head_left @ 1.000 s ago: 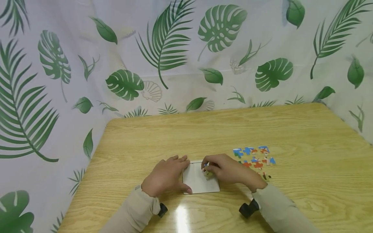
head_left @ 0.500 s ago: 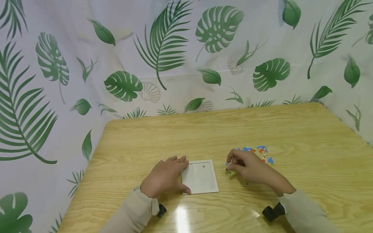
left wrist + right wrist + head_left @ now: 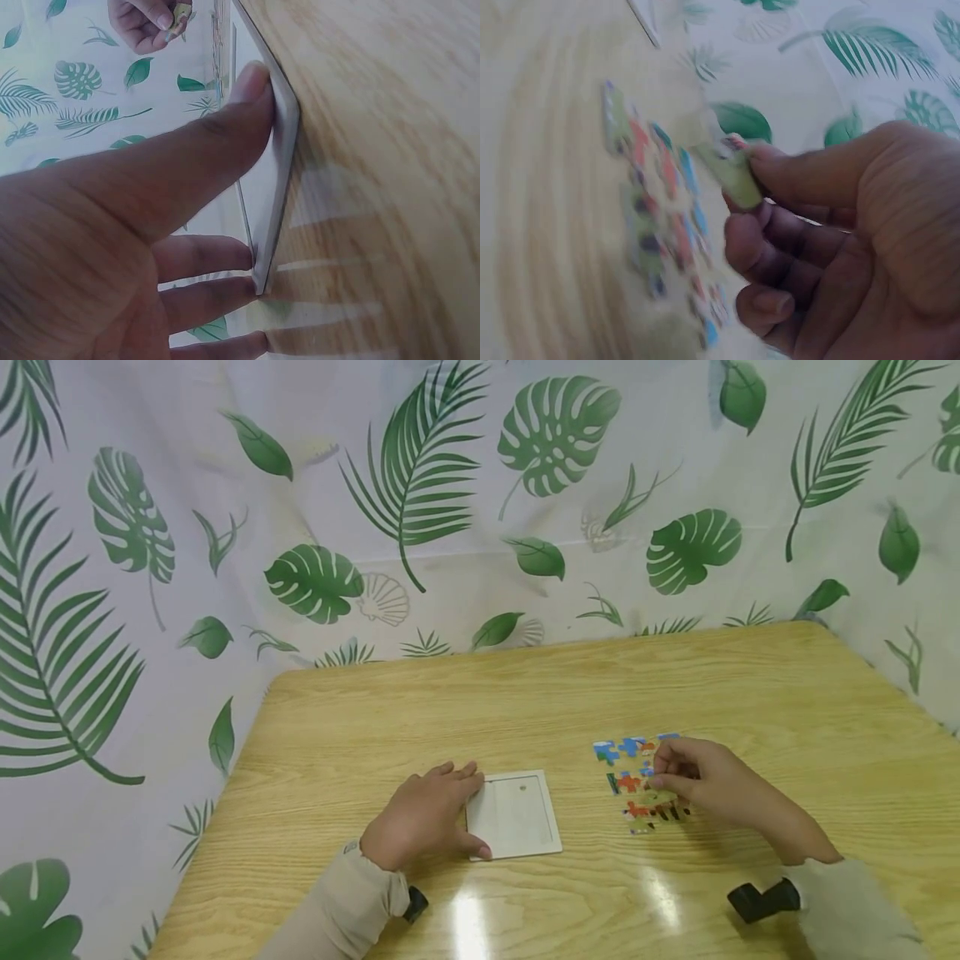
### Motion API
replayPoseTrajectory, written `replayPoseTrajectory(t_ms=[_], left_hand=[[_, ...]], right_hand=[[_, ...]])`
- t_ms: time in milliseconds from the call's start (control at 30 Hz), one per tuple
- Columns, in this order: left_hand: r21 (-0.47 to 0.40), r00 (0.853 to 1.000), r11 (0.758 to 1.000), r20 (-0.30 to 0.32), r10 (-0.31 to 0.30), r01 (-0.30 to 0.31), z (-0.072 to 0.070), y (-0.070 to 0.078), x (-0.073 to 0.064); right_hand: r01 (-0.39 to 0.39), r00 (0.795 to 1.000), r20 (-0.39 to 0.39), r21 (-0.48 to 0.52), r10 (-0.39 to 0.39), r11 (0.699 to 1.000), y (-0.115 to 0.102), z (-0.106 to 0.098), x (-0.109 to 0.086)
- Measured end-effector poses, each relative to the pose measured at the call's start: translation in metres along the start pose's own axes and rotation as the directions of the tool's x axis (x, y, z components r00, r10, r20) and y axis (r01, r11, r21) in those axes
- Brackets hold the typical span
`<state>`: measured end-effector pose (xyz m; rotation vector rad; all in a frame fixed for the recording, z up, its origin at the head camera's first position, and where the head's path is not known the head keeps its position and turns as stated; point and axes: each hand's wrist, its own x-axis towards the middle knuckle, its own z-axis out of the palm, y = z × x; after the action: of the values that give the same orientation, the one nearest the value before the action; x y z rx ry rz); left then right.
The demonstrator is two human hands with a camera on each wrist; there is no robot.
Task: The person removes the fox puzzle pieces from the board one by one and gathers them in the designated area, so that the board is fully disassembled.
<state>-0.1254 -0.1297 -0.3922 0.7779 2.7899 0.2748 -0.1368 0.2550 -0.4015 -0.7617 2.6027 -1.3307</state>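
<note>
My left hand (image 3: 423,817) rests along the left side of a shallow white puzzle tray (image 3: 516,822). Its fingers lie fairly straight at the tray's back left corner, and the thumb presses near the front left corner. A small round hole shows near the tray's back edge. My right hand (image 3: 712,783) pinches a green jigsaw piece (image 3: 739,180) between thumb and fingers, over the loose pieces. Several colourful jigsaw pieces (image 3: 628,783) lie in loose rows on the table to the right of the tray; the right hand hides some of them.
The wood-grain table (image 3: 420,718) stretches out around the tray and pieces. A white curtain (image 3: 465,485) with green leaf prints hangs behind the table and along its sides. A black wrist device (image 3: 761,900) sits below the right sleeve.
My right hand has moved right with the jigsaw piece, from above the tray to over the loose pieces. The tray's inside now shows uncovered. My left hand has stayed put.
</note>
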Motion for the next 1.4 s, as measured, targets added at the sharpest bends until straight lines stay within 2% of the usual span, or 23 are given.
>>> replayPoseTrajectory(t_ms=[200, 367, 533, 667, 800, 933, 1167, 1400], left_hand=[[0.008, 1.0, 1.0, 0.001, 0.004, -0.004, 0.0, -0.001, 0.001], [0.007, 1.0, 1.0, 0.001, -0.005, 0.005, 0.0, -0.002, 0.004], [0.005, 1.0, 1.0, 0.003, -0.004, 0.004, 0.0, -0.001, 0.005], [0.005, 1.0, 1.0, 0.009, -0.001, 0.001, -0.001, 0.0, 0.005], [0.01, 1.0, 1.0, 0.013, -0.007, 0.007, 0.0, 0.0, 0.006], [0.024, 1.0, 1.0, 0.021, -0.012, 0.011, 0.001, 0.0, 0.006], [0.046, 1.0, 0.999, 0.013, -0.008, 0.008, 0.001, 0.0, 0.006], [0.043, 1.0, 0.999, 0.025, -0.01, 0.009, 0.001, 0.001, 0.005]], right_hand=[[-0.033, 0.999, -0.032, -0.036, 0.032, 0.999, 0.013, -0.02, -0.008], [-0.018, 0.999, -0.045, -0.076, 0.014, 0.997, 0.02, -0.032, -0.012], [-0.056, 0.998, 0.029, -0.064, 0.058, 0.996, 0.027, -0.038, -0.017], [-0.108, 0.989, 0.097, -0.054, 0.113, 0.993, 0.033, -0.043, -0.021], [-0.153, 0.979, 0.124, -0.092, 0.163, 0.984, 0.036, -0.045, -0.022], [-0.182, 0.974, 0.106, -0.168, 0.201, 0.969, 0.037, -0.042, -0.023], [-0.164, 0.981, 0.056, -0.269, 0.186, 0.949, 0.035, -0.037, -0.022], [-0.176, 0.982, 0.015, -0.317, 0.19, 0.932, 0.034, -0.032, -0.023]])
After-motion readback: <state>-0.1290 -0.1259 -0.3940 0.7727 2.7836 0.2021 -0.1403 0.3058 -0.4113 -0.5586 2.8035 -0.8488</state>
